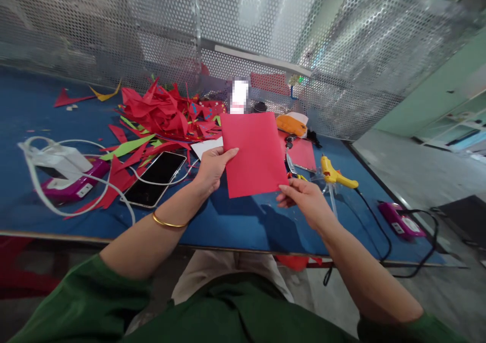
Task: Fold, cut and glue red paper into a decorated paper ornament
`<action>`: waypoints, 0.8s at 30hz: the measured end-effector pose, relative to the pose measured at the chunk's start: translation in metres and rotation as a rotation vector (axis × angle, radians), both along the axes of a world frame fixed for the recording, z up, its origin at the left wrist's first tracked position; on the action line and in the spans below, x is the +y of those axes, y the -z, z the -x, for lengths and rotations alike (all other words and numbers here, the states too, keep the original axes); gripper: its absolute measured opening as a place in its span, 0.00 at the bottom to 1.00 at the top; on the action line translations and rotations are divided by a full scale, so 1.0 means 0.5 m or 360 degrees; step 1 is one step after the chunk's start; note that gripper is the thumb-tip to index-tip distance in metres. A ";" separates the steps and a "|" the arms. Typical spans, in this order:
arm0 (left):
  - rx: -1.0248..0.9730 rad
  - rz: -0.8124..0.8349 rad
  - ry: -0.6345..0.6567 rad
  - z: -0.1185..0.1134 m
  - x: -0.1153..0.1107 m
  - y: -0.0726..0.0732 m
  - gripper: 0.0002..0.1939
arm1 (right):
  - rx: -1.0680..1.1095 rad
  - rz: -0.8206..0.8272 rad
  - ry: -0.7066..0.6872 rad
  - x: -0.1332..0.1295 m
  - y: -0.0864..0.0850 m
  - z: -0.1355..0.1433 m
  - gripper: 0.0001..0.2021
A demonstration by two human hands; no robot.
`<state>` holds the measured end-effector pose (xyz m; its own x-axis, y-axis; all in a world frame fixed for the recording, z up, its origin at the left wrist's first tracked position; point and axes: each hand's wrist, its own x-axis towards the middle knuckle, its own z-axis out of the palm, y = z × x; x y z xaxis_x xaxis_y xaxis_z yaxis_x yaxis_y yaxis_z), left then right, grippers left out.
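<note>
A plain sheet of red paper (254,155) is held up above the blue tabletop. My left hand (214,168) pinches its left edge, thumb on the near face. At the lower right corner, my right hand (299,196) grips it between thumb and fingers. Behind the sheet, partly hidden, are scissors (291,165) and another red piece of paper (304,153). A corner of white paper (205,147) shows beside my left hand. A phone (155,180) with a dark screen lies left of my left wrist.
Red and green paper scraps (159,110) pile up at the back left. A white charger with cable (56,158) sits on a purple power strip (76,186). To the right lie a yellow glue gun (336,173) and a second purple strip (402,220). Perforated metal mesh (246,29) stands behind.
</note>
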<state>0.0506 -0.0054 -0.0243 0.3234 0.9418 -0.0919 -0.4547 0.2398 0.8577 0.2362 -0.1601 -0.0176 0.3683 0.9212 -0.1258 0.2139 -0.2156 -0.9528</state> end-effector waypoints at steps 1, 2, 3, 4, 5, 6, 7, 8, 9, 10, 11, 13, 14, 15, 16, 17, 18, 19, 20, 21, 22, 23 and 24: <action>-0.0016 0.0014 -0.0042 0.000 0.001 -0.002 0.07 | -0.0162 -0.0092 0.0104 -0.006 0.000 -0.008 0.20; -0.0034 0.0031 -0.0082 0.001 0.001 -0.003 0.06 | -0.0374 -0.0199 0.0230 -0.012 0.001 -0.013 0.21; -0.0048 0.0048 -0.0114 0.001 0.001 -0.005 0.06 | -0.0630 -0.0321 0.0348 -0.018 0.002 -0.016 0.23; -0.0056 0.0065 -0.0132 0.000 0.000 -0.006 0.05 | -0.0925 -0.0449 0.0428 -0.025 0.003 -0.015 0.25; -0.0056 0.0075 -0.0134 -0.001 -0.002 -0.005 0.06 | -0.1245 -0.0572 0.0448 -0.030 0.005 -0.011 0.28; -0.0042 0.0082 -0.0121 -0.002 -0.005 -0.004 0.06 | -0.1563 -0.0676 0.0404 -0.035 0.008 -0.003 0.31; -0.0016 0.0086 -0.0102 -0.004 -0.008 -0.002 0.08 | -0.1858 -0.0755 0.0297 -0.038 0.011 0.008 0.33; 0.0019 0.0086 -0.0084 -0.005 -0.012 0.000 0.09 | -0.2111 -0.0806 0.0164 -0.041 0.015 0.020 0.34; 0.0057 0.0083 -0.0067 -0.007 -0.016 0.003 0.10 | -0.2316 -0.0835 0.0049 -0.042 0.019 0.032 0.34; 0.0093 0.0076 -0.0055 -0.008 -0.019 0.006 0.10 | -0.2462 -0.0849 -0.0022 -0.043 0.023 0.044 0.35; 0.0121 0.0064 -0.0047 -0.010 -0.023 0.009 0.10 | -0.2545 -0.0875 -0.0036 -0.044 0.028 0.055 0.36; 0.0156 0.0029 -0.0034 -0.012 -0.028 0.014 0.09 | -0.2597 -0.0986 0.0060 -0.048 0.036 0.071 0.38; 0.0183 0.0007 -0.0028 -0.013 -0.031 0.016 0.09 | -0.2594 -0.1055 0.0120 -0.050 0.040 0.077 0.39; 0.0217 -0.0019 -0.0023 -0.014 -0.034 0.017 0.08 | -0.2589 -0.1122 0.0144 -0.053 0.043 0.082 0.39; 0.0258 -0.0049 -0.0022 -0.015 -0.037 0.018 0.08 | -0.2583 -0.1174 0.0114 -0.057 0.044 0.086 0.38; 0.0299 -0.0082 -0.0024 -0.016 -0.040 0.018 0.08 | -0.2575 -0.1202 0.0026 -0.060 0.044 0.089 0.38; 0.0338 -0.0113 -0.0029 -0.016 -0.044 0.018 0.08 | -0.2559 -0.1199 -0.0096 -0.064 0.043 0.092 0.38; 0.0366 -0.0136 -0.0030 -0.016 -0.047 0.017 0.08 | -0.2535 -0.1175 -0.0223 -0.066 0.041 0.095 0.38; 0.0397 -0.0165 -0.0022 -0.015 -0.051 0.016 0.08 | -0.2506 -0.1139 -0.0333 -0.069 0.037 0.097 0.38; 0.0431 -0.0204 -0.0011 -0.014 -0.054 0.015 0.08 | -0.2478 -0.1097 -0.0413 -0.070 0.032 0.100 0.38; 0.0469 -0.0248 0.0004 -0.013 -0.057 0.015 0.08 | -0.2452 -0.1059 -0.0464 -0.070 0.027 0.101 0.39; 0.0508 -0.0300 0.0008 -0.012 -0.059 0.015 0.08 | -0.2429 -0.1026 -0.0494 -0.070 0.021 0.103 0.39; 0.0543 -0.0352 0.0001 -0.011 -0.061 0.015 0.08 | -0.2411 -0.0998 -0.0517 -0.069 0.015 0.104 0.39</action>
